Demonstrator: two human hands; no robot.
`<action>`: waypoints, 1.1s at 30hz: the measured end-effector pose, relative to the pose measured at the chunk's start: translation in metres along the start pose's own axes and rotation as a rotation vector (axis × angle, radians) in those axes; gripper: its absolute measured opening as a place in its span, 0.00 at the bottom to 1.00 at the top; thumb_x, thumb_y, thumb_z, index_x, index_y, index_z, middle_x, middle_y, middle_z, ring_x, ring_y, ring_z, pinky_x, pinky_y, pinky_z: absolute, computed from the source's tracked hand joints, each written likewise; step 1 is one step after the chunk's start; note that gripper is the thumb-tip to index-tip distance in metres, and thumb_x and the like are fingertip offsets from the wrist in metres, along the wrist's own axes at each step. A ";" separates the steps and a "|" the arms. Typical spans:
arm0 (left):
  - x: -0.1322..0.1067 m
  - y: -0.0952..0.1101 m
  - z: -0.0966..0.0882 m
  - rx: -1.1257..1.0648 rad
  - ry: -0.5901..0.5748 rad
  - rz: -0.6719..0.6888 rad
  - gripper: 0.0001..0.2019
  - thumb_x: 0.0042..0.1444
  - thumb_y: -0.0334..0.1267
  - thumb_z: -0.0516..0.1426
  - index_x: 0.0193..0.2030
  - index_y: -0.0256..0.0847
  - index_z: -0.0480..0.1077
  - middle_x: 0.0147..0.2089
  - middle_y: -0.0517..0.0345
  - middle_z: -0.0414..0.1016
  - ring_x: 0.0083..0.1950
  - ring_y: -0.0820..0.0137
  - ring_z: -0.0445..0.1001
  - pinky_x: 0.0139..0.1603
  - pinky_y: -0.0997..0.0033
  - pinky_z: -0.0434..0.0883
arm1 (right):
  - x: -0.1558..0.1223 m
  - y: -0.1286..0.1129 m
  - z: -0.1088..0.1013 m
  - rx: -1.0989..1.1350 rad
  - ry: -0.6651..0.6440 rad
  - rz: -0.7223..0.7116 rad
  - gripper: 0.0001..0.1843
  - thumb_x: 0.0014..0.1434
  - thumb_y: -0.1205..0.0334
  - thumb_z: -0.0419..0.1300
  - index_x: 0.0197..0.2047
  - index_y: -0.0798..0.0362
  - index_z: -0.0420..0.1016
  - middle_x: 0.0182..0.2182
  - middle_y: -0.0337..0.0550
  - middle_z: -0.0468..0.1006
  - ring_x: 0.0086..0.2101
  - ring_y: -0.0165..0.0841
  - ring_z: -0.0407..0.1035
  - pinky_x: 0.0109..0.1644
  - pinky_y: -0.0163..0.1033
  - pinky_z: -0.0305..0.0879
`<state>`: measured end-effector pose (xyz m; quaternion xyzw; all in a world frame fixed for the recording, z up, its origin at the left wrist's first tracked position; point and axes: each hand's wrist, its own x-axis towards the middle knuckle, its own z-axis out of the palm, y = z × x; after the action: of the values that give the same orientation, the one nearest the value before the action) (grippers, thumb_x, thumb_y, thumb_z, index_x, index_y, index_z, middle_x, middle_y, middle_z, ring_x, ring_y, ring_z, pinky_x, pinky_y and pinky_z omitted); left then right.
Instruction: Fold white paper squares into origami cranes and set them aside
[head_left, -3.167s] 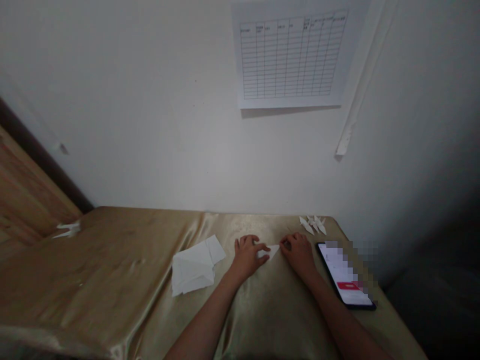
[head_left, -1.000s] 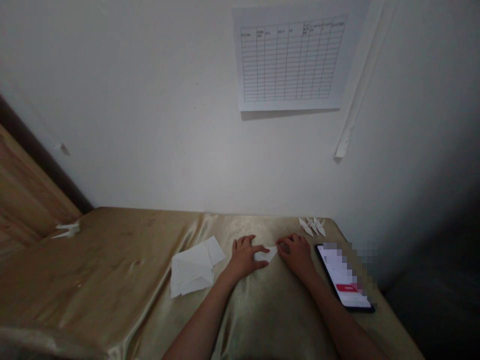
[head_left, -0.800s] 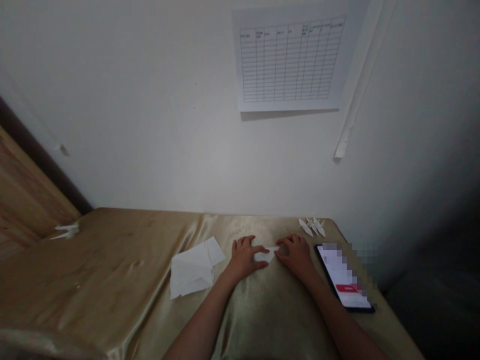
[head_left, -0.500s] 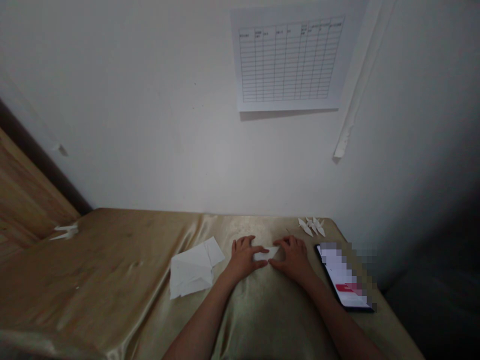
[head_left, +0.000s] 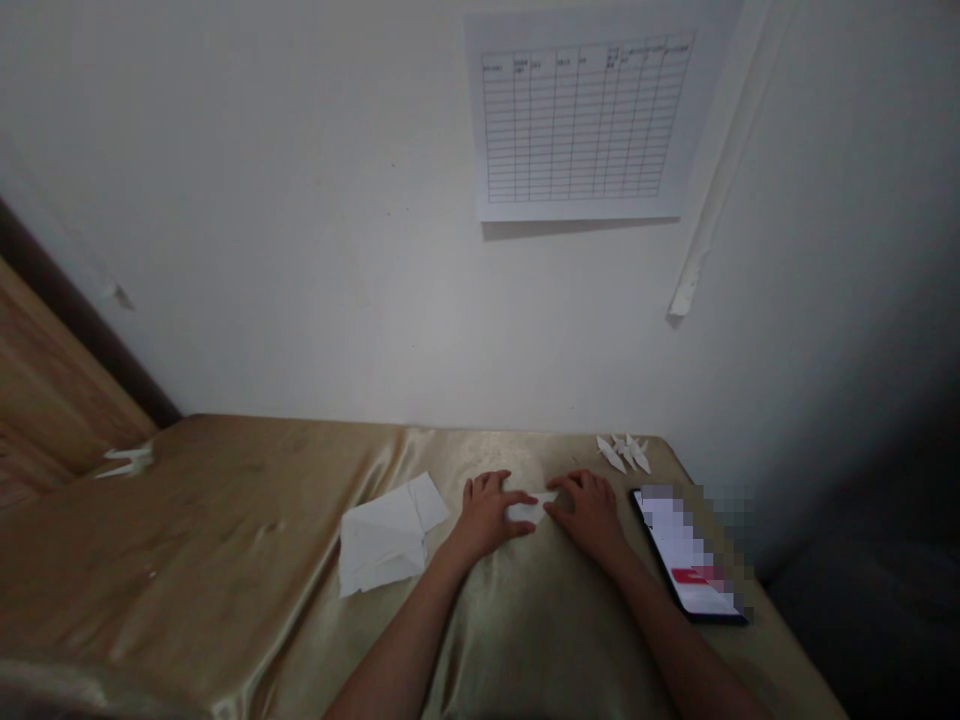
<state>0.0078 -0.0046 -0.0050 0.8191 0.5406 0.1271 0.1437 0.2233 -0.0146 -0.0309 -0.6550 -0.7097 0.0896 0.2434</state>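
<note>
A small piece of white folded paper [head_left: 526,511] lies on the cloth between my hands, partly hidden by the fingers. My left hand [head_left: 487,513] holds its left side, the index finger across the upper part and the thumb near the lower edge. On the right, my right hand [head_left: 589,508] grips the paper's right end between thumb and index finger, with the other fingers curled. Left of my left hand rest larger white paper sheets [head_left: 386,540], overlapping and creased. Several small folded paper cranes [head_left: 626,453] sit beyond my right hand near the back corner.
Gold satin cloth [head_left: 225,540] covers the table, which meets the wall at the back. A phone [head_left: 694,560] with a lit screen lies right of my right forearm. White paper scraps [head_left: 127,460] are at the far left. A printed table sheet [head_left: 577,130] hangs on the wall.
My right thumb has lifted slightly up and right from the paper's lower edge, closer to the index finger. My left hand stays nearly still.
</note>
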 end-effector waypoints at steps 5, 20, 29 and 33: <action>0.002 -0.002 0.004 -0.003 0.010 -0.001 0.19 0.57 0.51 0.68 0.56 0.68 0.78 0.72 0.55 0.64 0.73 0.44 0.57 0.73 0.31 0.50 | 0.006 -0.001 0.004 -0.068 0.044 0.070 0.14 0.65 0.59 0.60 0.51 0.39 0.82 0.51 0.46 0.75 0.54 0.45 0.65 0.62 0.50 0.54; 0.003 0.012 0.001 -0.144 0.160 -0.022 0.11 0.69 0.45 0.58 0.49 0.57 0.82 0.67 0.55 0.72 0.69 0.53 0.67 0.72 0.32 0.53 | 0.004 0.009 0.005 0.117 0.083 -0.195 0.11 0.60 0.61 0.63 0.45 0.43 0.84 0.50 0.47 0.76 0.54 0.43 0.67 0.63 0.49 0.59; 0.004 0.006 -0.009 -0.141 0.352 -0.132 0.05 0.62 0.40 0.64 0.40 0.52 0.84 0.64 0.54 0.74 0.68 0.53 0.66 0.73 0.32 0.50 | 0.013 0.024 0.009 0.211 0.106 -0.187 0.11 0.67 0.60 0.57 0.39 0.50 0.81 0.43 0.47 0.80 0.49 0.40 0.70 0.59 0.45 0.63; 0.003 0.004 -0.006 -0.118 0.294 -0.141 0.02 0.59 0.40 0.67 0.36 0.51 0.83 0.64 0.56 0.74 0.68 0.52 0.65 0.73 0.30 0.50 | 0.010 0.024 0.010 0.164 0.095 -0.139 0.10 0.66 0.58 0.59 0.37 0.51 0.80 0.45 0.49 0.79 0.51 0.42 0.68 0.60 0.47 0.62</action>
<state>0.0105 -0.0026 0.0025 0.7418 0.6036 0.2664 0.1196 0.2394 0.0003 -0.0481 -0.5856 -0.7313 0.0993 0.3353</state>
